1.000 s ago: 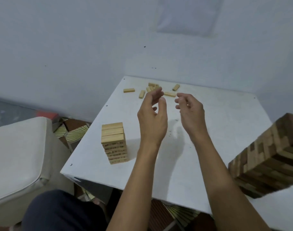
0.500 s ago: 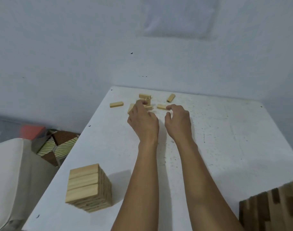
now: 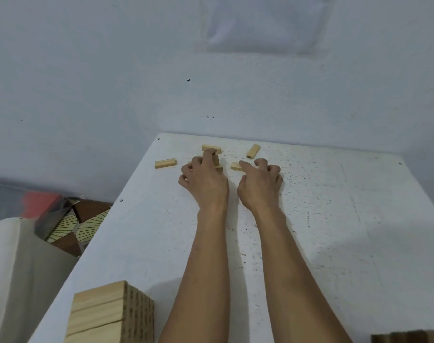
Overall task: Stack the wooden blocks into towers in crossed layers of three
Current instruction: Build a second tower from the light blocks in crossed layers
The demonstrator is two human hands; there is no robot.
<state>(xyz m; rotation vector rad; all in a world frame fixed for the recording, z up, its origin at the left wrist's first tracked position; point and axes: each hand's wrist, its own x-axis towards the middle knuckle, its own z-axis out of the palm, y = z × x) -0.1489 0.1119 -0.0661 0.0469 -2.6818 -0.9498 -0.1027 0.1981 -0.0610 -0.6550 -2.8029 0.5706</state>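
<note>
Dim, flat light; soft shadows, wide-angle edge distortion.

White speckled worktop [image 3: 334, 219] against pale wall [image 3: 87, 70]. Pale rectangular patch [image 3: 268, 23] high on wall. Left of worktop: white cushion [image 3: 10, 268], brown-and-cream leaf-pattern floor [image 3: 80, 226], blurred red thing [image 3: 38, 201].

A plain room in a home, by its look — a bare pale wall [image 3: 87, 70] behind a speckled white table [image 3: 347, 219]; a cream cushioned seat [image 3: 10, 273] at the near left; leaf-patterned floor [image 3: 85, 226] beside it; loose wooden blocks [image 3: 165, 163] at the table's far end.
</note>
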